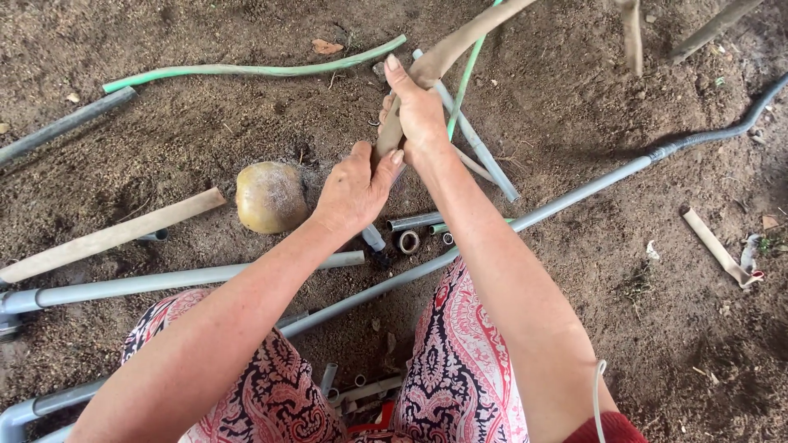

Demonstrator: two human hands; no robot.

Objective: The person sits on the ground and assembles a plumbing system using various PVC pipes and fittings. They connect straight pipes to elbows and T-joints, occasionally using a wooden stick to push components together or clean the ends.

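- Hands meet at the centre of the frame, over bare dirt, as we look down past our own patterned skirt (pixel 460 361) at a tan strip (pixel 460 41) of flat, flexible material.
- Our right hand (pixel 419 111) is clenched around the strip's lower part, thumb pointing up and away; our left hand (pixel 353 189) grasps the strip's near end just below it, fingers curled round. The two hands touch or nearly touch.
- From that double grip the strip's long axis runs up and to the right, away from us, leaving the frame at the top edge. Its near end points down and slightly left, toward our knees.
- Our left hand is the nearer one to the strip's free lower end; our right sits farther along its length.
- Behind the hands, a thin green hose (pixel 466 78) and a slim grey pipe (pixel 476 139) cross on the ground, just beyond the grip.
- A round yellowish stone (pixel 269 197) lies just left of our left hand.
- A long grey pipe (pixel 574 197) slants from near left to far right, passing under our forearms.
- Short pipe offcuts and a ring fitting (pixel 408 241) lie just near of the hands.
- A second tan strip (pixel 115 234) lies well apart at left.
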